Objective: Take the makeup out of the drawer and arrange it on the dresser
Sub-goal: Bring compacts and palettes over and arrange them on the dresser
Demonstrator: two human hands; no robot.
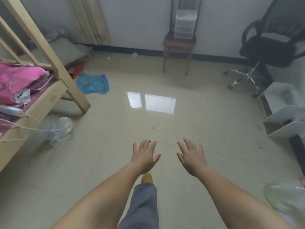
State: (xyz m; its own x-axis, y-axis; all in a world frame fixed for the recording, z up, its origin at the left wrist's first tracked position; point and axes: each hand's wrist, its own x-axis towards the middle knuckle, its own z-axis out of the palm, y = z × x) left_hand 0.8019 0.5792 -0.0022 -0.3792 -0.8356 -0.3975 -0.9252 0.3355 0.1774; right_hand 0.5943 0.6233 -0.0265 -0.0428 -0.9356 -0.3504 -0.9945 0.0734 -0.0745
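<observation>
I held both arms out in front of me over the pale tiled floor (198, 129); my left hand (145, 157) was spread flat, fingers straight and apart, gripping nothing; my right hand (192, 157) was likewise spread and empty, a gap between the two; below my left wrist showed a grey trouser leg (143, 207) and a yellow slipper (147, 178). The makeup was nowhere in view, and I could not tell where it lay; against the far wall stood a small wooden chair (179, 45) bearing a clear plastic drawer unit (184, 24), its contents too blurred to read. To my left stood a wooden bunk frame (49, 52) with pink bedding (19, 80); a blue plastic bag (93, 83) lay on the floor beside it; a black office chair (270, 47) stood at the far right.
</observation>
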